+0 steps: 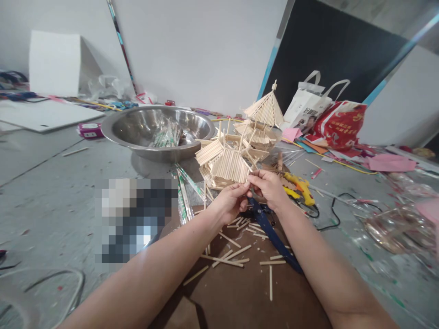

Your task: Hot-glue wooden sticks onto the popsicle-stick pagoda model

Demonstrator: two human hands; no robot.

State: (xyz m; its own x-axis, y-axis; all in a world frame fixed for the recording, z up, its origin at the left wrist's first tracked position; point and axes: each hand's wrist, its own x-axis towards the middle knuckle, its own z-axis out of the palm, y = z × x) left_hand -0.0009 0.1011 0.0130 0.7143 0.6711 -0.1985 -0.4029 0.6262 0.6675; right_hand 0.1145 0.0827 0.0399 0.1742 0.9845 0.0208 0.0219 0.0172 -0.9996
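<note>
Both hands meet at the lower front edge of a model pavilion roof (233,165) built of thin wooden sticks. My left hand (231,203) is closed in a pinch, fingers curled, against the fingertips of my right hand (269,186). My right hand pinches too, at the roof's lower right corner. What lies between the fingertips is too small to make out. Just below them lies a blue-handled hand tool (274,237), its head partly hidden by the hands. Behind the roof stands a taller pointed stick roof (265,108) with a finial. Short cut sticks (236,262) lie scattered below.
A steel basin (116,132) holding wrapped chopsticks (168,135) stands at back left. More wrapped chopsticks (185,196) lie before it. To the right are a yellow glue gun (302,188) with a black cord, a red bag (341,124) and clear plastic (394,233). A brown board (254,306) lies underneath.
</note>
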